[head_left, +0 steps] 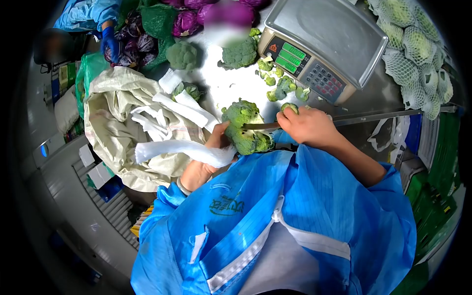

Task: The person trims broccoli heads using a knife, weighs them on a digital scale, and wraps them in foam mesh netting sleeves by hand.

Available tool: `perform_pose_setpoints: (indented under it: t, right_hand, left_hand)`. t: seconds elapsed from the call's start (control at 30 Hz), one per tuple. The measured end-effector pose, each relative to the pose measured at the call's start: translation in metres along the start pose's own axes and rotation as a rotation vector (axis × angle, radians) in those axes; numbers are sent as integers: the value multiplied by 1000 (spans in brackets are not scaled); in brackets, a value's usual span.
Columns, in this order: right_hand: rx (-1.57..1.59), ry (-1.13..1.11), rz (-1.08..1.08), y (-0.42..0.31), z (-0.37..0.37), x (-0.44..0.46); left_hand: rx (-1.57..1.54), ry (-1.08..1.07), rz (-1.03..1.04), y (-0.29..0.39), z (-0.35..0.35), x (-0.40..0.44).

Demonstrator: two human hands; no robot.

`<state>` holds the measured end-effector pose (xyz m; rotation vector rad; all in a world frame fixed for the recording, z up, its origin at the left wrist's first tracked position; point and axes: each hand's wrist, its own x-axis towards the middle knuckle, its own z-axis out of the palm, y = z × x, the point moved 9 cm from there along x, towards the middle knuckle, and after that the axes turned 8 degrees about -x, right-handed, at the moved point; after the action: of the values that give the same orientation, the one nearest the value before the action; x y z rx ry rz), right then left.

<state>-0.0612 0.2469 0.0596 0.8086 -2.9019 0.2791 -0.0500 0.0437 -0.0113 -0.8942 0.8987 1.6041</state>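
Observation:
My left hand (200,169) grips a head of broccoli (242,114) from its left side. A white foam net sleeve (187,153) lies across that hand. The fingers of my right hand (310,127) are closed around a knife, its handle hidden in my grip. The knife blade (260,126) reaches left into the broccoli, where pale cut flesh shows. A small broccoli floret (290,107) is at the fingers of my right hand. Beyond it, several cut florets (285,87) lie on the metal table in front of the scale.
A digital scale (324,39) stands at the back right, beside stacked net-wrapped produce (415,49). Two broccoli heads (182,55) and purple cabbages (187,23) lie at the back. An open woven sack (115,142) holding foam sleeves is at left. Another person's gloved hand (110,45) touches dark cabbages.

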Motion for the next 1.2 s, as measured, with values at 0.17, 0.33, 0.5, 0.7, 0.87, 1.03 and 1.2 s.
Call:
perform_pose_setpoints:
  t: [0.17,0.33,0.5,0.7,0.87,1.03,1.2]
  right_hand:
    - [-44,-87,116,1,28,-16]
    - [596,-497,457,0,99,-42]
    - [1349,-448,676,23,103,-60]
    - [82,-286,474,72,116,-92]
    - [50,-187,276,60,138,-87]
    - [544,-137,574,80,153,-106]
    - [987,203,1004,125,58,-138]
  left_hand:
    - [-212,-60,-5,-12,23,9]
    - [-203,188,46,-15,-1,27]
    - [-292,-204,-47,-2,-4,30]
    - [592,-10,795,113,92,24]
    - [1473,98,1226,158,261,73]
    - [1942,187,1248,140,338,146]
    - [1471,-49,1400,153,345,92]
